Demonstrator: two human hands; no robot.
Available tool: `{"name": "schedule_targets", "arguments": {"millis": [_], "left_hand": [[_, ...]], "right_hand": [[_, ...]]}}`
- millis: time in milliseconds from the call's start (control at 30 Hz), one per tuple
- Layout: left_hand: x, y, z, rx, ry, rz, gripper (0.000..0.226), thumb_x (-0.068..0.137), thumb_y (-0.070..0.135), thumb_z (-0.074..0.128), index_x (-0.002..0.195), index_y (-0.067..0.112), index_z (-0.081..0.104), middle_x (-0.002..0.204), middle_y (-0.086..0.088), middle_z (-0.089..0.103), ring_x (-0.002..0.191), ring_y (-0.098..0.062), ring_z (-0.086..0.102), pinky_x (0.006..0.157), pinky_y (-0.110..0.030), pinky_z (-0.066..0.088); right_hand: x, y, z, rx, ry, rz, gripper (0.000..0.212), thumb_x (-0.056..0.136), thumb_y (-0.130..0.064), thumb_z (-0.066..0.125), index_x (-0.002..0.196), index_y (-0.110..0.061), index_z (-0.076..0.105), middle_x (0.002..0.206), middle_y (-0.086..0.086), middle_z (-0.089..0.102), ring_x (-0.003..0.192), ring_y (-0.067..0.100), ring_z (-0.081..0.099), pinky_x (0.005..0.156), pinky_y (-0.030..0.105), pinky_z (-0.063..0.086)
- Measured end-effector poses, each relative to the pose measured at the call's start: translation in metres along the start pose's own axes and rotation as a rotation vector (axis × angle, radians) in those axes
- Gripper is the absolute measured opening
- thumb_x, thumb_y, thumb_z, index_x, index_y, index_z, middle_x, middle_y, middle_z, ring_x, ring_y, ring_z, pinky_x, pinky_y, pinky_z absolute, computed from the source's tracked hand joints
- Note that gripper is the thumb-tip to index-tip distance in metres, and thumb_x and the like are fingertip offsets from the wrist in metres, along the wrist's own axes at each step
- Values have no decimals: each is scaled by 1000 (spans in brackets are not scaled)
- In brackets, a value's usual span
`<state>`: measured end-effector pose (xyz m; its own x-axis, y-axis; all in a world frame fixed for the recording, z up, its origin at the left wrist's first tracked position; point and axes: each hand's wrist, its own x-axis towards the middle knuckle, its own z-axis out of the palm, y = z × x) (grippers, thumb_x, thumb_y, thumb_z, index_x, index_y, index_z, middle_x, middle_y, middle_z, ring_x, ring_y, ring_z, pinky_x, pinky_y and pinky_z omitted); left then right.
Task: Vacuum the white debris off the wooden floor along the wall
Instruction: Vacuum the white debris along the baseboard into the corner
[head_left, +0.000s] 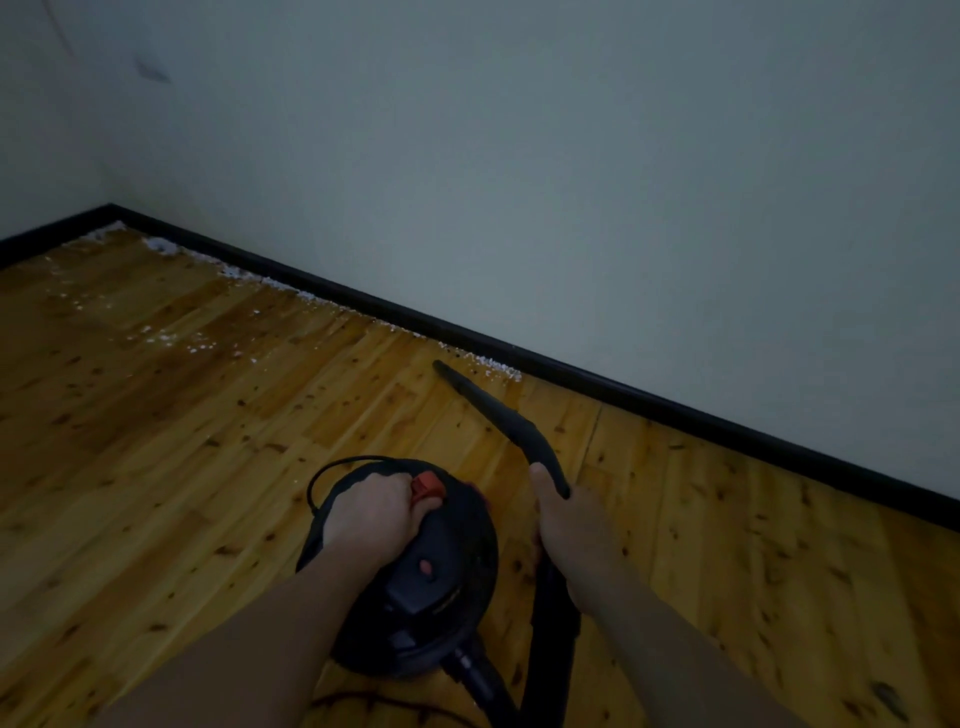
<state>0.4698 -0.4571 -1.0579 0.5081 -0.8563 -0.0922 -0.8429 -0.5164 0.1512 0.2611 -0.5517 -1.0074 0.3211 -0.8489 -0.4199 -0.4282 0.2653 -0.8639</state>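
A round black vacuum canister (441, 582) with a red part on top sits on the wooden floor (182, 467) in front of me. My left hand (371, 512) grips the handle on its top. My right hand (569, 525) holds the black nozzle wand (498, 413), whose tip points toward the wall, just short of the baseboard. White debris (488, 364) lies in a thin line along the baseboard, running left to the corner. More white debris (171, 338) is scattered on the boards further left.
A black baseboard (623, 387) runs under the pale wall (571, 182) and meets a second wall at the far left corner. The black hose (556, 649) runs down beside my right arm. A dark cord (322, 475) loops behind the canister.
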Motion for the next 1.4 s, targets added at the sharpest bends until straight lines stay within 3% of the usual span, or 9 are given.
{"name": "schedule_targets", "arguments": {"millis": [133,267,433,667,900,1133,1400], "left_hand": [[-2,1,-3,-1,-7,-23,48,98,72,41,98,27,58,94,4,66,87,-22,67,65,-36,53],[-3,3,-2,-6,-1,-28,49,98,73,39,97,28,58,89,5,65,82,-20,66,60,-35,50],[-4,1,1,-44,-8,-30,47,98,71,42,89,27,54,82,7,60,76,-19,64,66,-38,57],[-1,6,-6,-43,20,-9,44,99,68,44,91,26,57,86,5,64,79,-20,65,66,-38,57],[0,3,-4,-33,16,5,47,99,68,43,89,24,57,84,4,62,74,-19,63,65,-38,57],[-1,5,-5,-43,23,15,48,100,67,44,87,22,58,79,4,61,68,-16,61,61,-35,56],[-2,4,-6,-48,4,1,46,100,64,46,87,22,59,77,5,60,63,-13,60,51,-30,48]], "right_hand": [[-5,7,-16,39,18,43,50,104,-56,50,75,-15,49,66,5,46,59,20,46,57,32,37],[2,15,-29,32,57,93,61,99,-69,48,78,-12,58,72,7,59,66,24,61,64,36,50],[2,19,-31,4,93,88,61,98,-71,48,78,-15,63,70,9,62,65,26,62,69,43,54],[-10,20,-30,43,113,108,65,101,-66,47,66,-12,55,58,7,56,51,23,55,59,36,49],[-21,18,-22,121,171,110,59,103,-59,51,72,-10,52,66,14,52,52,24,53,54,34,47],[-34,18,-15,105,205,102,53,104,-56,51,79,-9,53,63,9,51,43,15,51,44,25,45],[-43,25,-10,111,295,89,53,101,-59,54,76,-12,57,66,10,54,57,26,55,59,40,51]]}}
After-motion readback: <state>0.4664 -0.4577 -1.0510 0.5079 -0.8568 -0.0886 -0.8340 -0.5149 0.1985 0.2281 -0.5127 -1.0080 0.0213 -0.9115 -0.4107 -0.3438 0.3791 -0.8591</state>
